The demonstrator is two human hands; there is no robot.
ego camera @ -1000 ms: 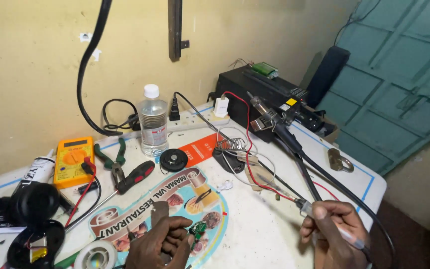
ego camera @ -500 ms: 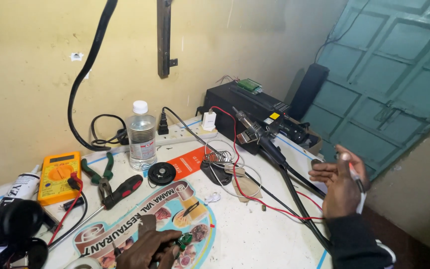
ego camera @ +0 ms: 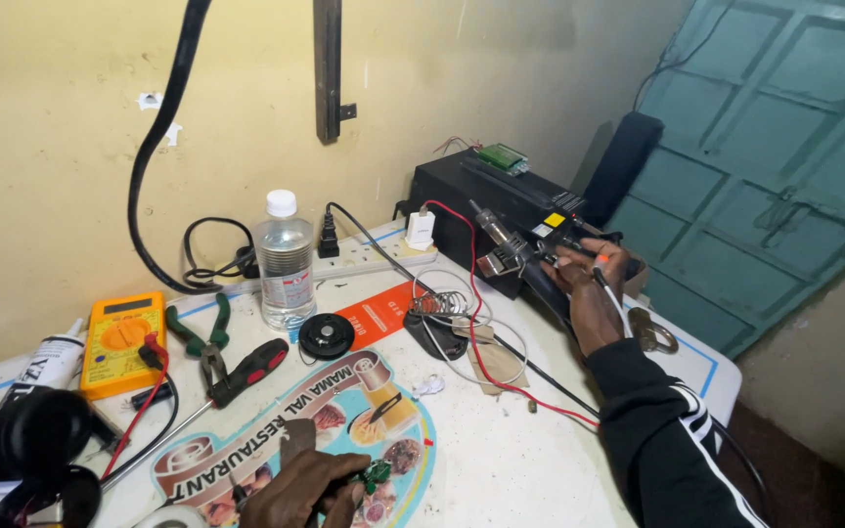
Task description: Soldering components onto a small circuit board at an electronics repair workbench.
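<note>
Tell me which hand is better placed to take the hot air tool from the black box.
The right hand, probably. It is already stretched out to the hot air tool beside the black box and touches its handle. The left hand is near the table's front edge, pressing a small green board.

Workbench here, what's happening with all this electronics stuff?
A person is at a cluttered white table. The left hand presses a small green circuit board onto the table near its front edge. The right hand reaches out to the soldering iron by the black box. A yellow multimeter, pliers and water bottle lie unused.
</note>
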